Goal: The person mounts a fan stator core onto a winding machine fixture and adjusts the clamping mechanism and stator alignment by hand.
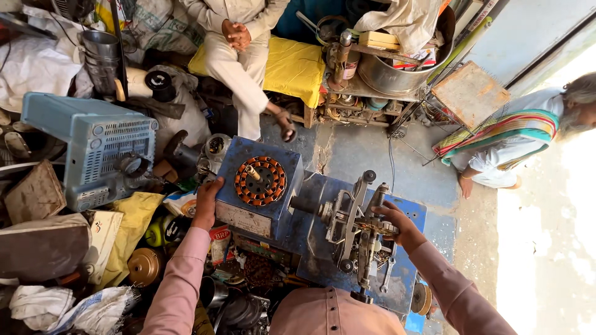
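Left hand (207, 201) grips the left edge of the blue metal winding block (257, 186) carrying a copper-wound stator ring (261, 180). Right hand (397, 224) pinches the steel crank mechanism (355, 226); clutter crowds the left side.

This was a small, crowded repair workshop. At the centre stood a blue winding machine (310, 229) with a copper-wound stator (260, 180) mounted on it. At nine o'clock lay a blue plastic appliance housing (93, 149) among sacks and scrap parts. At one o'clock a metal rack (366, 93) held tins, a large steel basin (397, 74) and tools.
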